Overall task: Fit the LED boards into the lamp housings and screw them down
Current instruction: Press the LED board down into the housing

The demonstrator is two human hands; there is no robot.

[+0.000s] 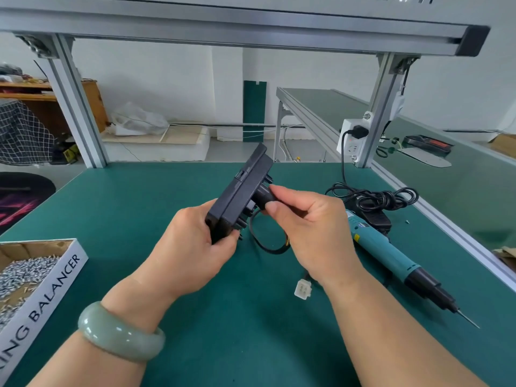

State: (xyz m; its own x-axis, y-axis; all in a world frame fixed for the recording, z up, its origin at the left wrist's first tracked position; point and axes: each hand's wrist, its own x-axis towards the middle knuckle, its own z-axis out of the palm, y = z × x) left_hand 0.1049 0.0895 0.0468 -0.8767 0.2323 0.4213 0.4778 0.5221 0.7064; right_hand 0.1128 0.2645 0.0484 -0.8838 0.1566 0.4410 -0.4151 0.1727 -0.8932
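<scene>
Bangled left hand (184,244), right hand (307,227) grip seemingly one lamp housing (240,191).

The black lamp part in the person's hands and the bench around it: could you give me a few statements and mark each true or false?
1. Both hands hold the black lamp housing above the bench. True: left hand grips its lower end, right hand pinches its back.
2. The electric screwdriver is in the right hand. False: it lies on the green mat.
3. The box of screws sits at the left. True.
4. The white connector is plugged into the wall socket. False: it lies loose on the mat.
</scene>
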